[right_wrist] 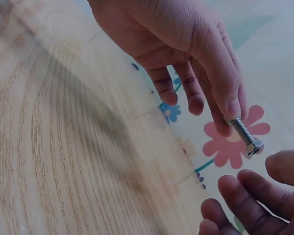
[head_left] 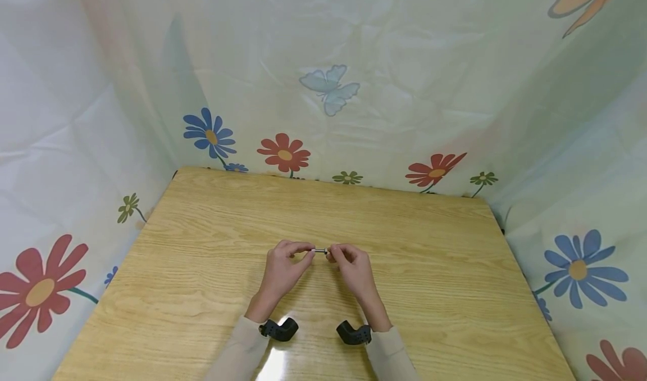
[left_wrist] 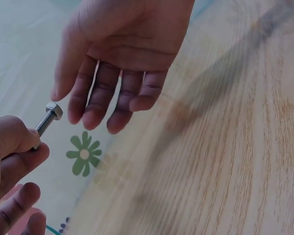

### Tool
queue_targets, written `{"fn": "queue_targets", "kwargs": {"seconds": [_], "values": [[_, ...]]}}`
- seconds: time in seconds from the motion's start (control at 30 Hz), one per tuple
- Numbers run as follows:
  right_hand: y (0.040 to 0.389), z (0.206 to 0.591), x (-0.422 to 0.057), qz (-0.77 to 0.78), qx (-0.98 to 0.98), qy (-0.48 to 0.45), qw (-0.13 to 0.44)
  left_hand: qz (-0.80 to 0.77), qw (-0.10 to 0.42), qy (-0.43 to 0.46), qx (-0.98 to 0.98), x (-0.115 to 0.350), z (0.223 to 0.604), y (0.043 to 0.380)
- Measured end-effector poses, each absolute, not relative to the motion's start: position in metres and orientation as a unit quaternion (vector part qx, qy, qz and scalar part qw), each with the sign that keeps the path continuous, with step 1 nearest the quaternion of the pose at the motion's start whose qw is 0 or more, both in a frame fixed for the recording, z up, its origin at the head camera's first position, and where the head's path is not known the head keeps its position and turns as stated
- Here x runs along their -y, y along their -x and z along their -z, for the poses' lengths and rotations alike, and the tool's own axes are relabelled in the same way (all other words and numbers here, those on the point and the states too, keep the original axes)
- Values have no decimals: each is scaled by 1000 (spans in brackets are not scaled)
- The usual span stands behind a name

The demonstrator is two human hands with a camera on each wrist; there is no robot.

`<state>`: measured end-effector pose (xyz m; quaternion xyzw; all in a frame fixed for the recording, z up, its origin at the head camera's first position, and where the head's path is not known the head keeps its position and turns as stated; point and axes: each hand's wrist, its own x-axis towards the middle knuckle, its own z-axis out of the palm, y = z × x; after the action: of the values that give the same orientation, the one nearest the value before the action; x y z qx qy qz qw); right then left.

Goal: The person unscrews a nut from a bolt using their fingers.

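Between my two hands is a silver hex-head bolt [head_left: 320, 250], lying nearly level in the head view. My left hand [head_left: 283, 268] pinches its threaded end between thumb and forefinger, the head pointing toward the right hand. In the left wrist view the threads and hex head of the bolt [left_wrist: 45, 121] stick out past the left fingertips. My right hand [head_left: 356, 268] is close by the bolt's head, its thumb and fingers apart in the right wrist view and nothing between them. The far tip of the bolt is hidden by the left fingers.
A wood-grain table [head_left: 202, 218] lies under both hands. Behind it and at both sides hangs a pale curtain [head_left: 394, 77] printed with flowers and butterflies. Each wrist wears a black camera mount, the left one [head_left: 280, 329] and the right one [head_left: 354, 333].
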<state>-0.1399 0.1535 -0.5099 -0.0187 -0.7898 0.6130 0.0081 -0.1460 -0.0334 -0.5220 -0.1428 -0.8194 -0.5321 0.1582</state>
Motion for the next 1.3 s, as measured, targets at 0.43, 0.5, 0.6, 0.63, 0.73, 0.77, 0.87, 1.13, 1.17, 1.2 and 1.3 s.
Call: {"fn": "queue_targets", "kwargs": {"seconds": [0.43, 0.5, 0.6, 0.63, 0.73, 0.77, 0.87, 1.13, 1.17, 1.2, 1.3], "values": [[140, 510, -153, -607, 795, -1, -5, 538, 158, 156, 813, 32, 522, 148], [139, 509, -153, -611, 792, -8, -6, 538, 155, 157, 813, 33, 522, 148], [139, 507, -153, -617, 787, -14, -12, 536, 152, 157, 815, 33, 522, 148], [139, 507, -153, -619, 785, -17, -13, 535, 151, 157, 817, 33, 522, 148], [138, 506, -153, -625, 780, -30, -13, 535, 144, 152, 818, 33, 522, 147], [139, 506, -153, -627, 779, -34, -12, 536, 142, 150, 819, 33, 522, 147], [138, 507, -154, -629, 776, -45, -5, 539, 137, 144, 818, 33, 521, 147], [138, 507, -154, -627, 777, -57, 3, 552, 120, 135, 814, 35, 520, 147], [138, 507, -154, -626, 778, -58, 4, 554, 117, 133, 814, 35, 520, 147], [138, 507, -154, -626, 777, -61, 6, 555, 115, 132, 814, 35, 519, 147], [138, 507, -153, -626, 777, -67, 9, 560, 106, 127, 812, 35, 518, 146]]}}
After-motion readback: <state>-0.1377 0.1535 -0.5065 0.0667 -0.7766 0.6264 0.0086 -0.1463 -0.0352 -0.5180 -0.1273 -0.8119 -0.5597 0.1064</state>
